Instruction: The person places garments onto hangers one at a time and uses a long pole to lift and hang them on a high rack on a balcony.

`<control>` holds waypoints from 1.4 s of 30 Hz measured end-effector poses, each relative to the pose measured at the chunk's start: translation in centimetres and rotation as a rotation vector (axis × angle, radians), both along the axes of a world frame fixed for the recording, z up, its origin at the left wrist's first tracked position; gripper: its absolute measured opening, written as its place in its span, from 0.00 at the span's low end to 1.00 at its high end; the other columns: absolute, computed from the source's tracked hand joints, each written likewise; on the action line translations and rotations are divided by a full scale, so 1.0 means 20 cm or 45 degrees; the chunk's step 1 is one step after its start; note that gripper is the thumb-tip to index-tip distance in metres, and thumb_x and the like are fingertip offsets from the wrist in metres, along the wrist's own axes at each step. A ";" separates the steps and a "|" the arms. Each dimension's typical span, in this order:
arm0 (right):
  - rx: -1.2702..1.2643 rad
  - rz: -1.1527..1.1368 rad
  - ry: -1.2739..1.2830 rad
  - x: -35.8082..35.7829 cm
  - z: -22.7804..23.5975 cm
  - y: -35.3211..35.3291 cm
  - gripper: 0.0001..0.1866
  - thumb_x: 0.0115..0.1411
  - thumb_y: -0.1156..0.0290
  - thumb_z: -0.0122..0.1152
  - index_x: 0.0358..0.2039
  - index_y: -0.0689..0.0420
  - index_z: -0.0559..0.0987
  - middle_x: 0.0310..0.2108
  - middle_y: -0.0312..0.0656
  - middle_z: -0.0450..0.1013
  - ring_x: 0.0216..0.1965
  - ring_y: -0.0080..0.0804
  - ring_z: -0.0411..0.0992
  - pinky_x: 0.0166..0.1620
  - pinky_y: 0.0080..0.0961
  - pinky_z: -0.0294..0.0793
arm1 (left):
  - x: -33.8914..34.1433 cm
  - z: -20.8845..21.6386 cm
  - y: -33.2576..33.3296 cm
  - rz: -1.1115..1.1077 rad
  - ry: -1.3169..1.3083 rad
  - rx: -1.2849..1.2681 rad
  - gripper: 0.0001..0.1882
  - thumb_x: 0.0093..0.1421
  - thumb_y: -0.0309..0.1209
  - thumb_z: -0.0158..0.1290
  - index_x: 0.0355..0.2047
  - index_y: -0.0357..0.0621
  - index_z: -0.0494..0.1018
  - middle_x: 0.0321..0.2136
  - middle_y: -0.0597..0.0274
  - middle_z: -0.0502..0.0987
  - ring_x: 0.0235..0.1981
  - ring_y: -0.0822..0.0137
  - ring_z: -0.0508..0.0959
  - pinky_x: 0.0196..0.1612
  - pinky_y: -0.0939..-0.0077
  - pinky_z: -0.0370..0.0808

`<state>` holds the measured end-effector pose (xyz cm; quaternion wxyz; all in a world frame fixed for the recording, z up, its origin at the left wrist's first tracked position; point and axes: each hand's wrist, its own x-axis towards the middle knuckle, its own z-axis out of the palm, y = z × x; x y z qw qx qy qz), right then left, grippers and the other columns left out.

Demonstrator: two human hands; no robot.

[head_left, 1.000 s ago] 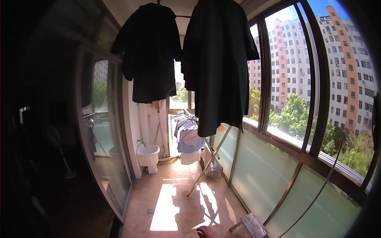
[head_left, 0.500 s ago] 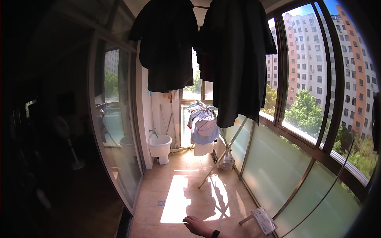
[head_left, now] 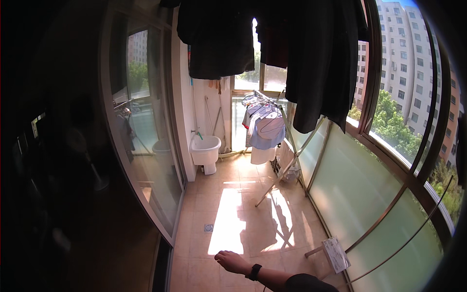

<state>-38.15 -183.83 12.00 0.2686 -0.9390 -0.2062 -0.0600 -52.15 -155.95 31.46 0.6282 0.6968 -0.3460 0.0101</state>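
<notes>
My right hand [head_left: 232,261] reaches in from the lower right with a dark watch [head_left: 254,272] on its wrist and a dark sleeve [head_left: 309,283] farther up the arm. It is held above the tiled floor, palm down, fingers slightly bent and holding nothing that I can see. My left hand is out of view. Dark garments [head_left: 221,44] hang overhead, and a long black garment [head_left: 321,63] hangs to their right. Farther along stands a folding drying rack [head_left: 293,163] with light-coloured clothes [head_left: 265,129] on hangers.
A white washbasin [head_left: 205,150] on a pedestal stands by the left wall. Glass sliding doors [head_left: 146,170] line the left side. A small stool [head_left: 335,254] sits at the lower right, near frosted panels [head_left: 360,194] below the windows. A floor drain [head_left: 208,228] lies in the tiles.
The view has tilted down and moved forward, so basin and rack sit higher in it. My right forearm now reaches farther in, showing the watch and sleeve.
</notes>
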 end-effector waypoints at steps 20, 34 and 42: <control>0.045 0.980 0.036 0.29 -0.06 2.07 0.04 0.48 0.79 0.56 0.27 0.58 0.73 0.26 0.46 0.71 0.31 0.46 0.70 0.34 0.36 0.71 | -0.54 -0.53 1.34 1.710 0.762 -0.087 0.18 0.57 0.32 0.52 0.14 0.36 0.64 0.09 0.61 0.58 0.13 0.75 0.57 0.17 0.77 0.57; -0.130 1.136 0.062 0.62 -0.21 3.18 0.03 0.49 0.77 0.55 0.27 0.57 0.74 0.26 0.45 0.72 0.30 0.43 0.71 0.33 0.35 0.71 | -0.36 -0.80 2.22 1.952 0.535 -0.102 0.17 0.54 0.19 0.52 0.45 0.37 0.67 0.29 0.62 0.76 0.29 0.74 0.76 0.34 0.82 0.72; -0.245 1.207 0.125 0.96 -0.27 4.01 0.02 0.51 0.74 0.53 0.27 0.57 0.73 0.27 0.48 0.71 0.33 0.46 0.70 0.36 0.37 0.71 | 0.02 -0.69 3.07 1.937 0.575 0.010 0.08 0.54 0.24 0.52 0.36 0.40 0.73 0.27 0.58 0.77 0.26 0.71 0.76 0.29 0.80 0.72</control>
